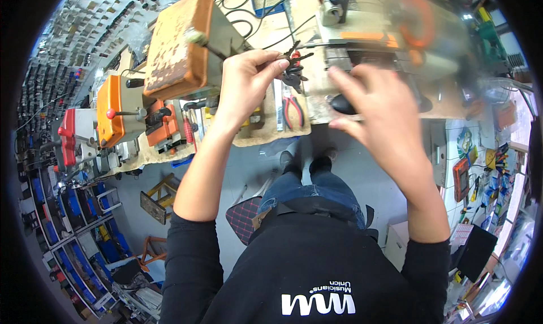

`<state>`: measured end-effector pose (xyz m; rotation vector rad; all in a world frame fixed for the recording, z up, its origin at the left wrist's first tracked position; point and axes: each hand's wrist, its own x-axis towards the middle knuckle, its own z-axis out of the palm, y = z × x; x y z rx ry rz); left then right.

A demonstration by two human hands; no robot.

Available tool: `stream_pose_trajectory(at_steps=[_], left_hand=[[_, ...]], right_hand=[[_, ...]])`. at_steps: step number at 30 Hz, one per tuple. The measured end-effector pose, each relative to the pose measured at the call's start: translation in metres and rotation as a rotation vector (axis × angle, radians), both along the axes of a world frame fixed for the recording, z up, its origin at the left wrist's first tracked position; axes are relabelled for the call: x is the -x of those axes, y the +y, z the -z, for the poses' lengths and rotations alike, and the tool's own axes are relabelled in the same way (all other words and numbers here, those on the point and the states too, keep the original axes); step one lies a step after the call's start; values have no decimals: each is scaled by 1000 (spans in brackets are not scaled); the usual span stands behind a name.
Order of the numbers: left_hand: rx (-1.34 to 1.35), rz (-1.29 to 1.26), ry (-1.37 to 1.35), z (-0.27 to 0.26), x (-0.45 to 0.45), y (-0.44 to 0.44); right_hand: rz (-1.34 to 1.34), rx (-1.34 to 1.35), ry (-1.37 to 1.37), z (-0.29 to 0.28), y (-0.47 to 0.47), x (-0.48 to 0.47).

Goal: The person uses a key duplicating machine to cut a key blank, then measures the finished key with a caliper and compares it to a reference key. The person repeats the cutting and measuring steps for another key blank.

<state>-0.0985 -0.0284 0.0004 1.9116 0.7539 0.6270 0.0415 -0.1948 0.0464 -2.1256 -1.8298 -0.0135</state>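
Observation:
Between the thumb and fingers of my left hand (pixel 248 80) is a bunch of dark keys (pixel 293 71), held above the front part of the workbench. Something small and red shows among the keys. My right hand (pixel 382 101) is blurred, its thumb and forefinger spread apart around a black knob (pixel 342 105); whether they touch it I cannot tell. Just beyond the forefinger is a metal clamp block (pixel 338 58) of what looks like a key-cutting machine. Pliers with red and black handles (pixel 292 111) lie on the bench below the keys, beside a flat metal strip (pixel 278 105).
Left of my left hand stands a machine with a worn orange cover (pixel 180 44); a smaller orange machine (pixel 111 111) and a red one (pixel 69 137) follow. A blue tray (pixel 267 0) and black cables lie at the back. Under the bench edge stands a wooden stool (pixel 159 198).

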Motion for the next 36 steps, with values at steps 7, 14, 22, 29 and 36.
stream_pose_trajectory(at_steps=[7,14,22,29,36], left_hand=[[875,128,-393,-20,41,-50],[944,261,-314,-28,77,-66],[1038,261,-201,-9,106,-75],[531,176,-292,26,127,-87],[705,-167,-382,49,181,-84]], right_hand=[[179,-390,1250,1,7,57],[166,-368,1389,4,-7,93],[267,-322,1512,29,-21,130],[398,-274,1546,47,-15,151],[197,-40,1608,74,30,172]])
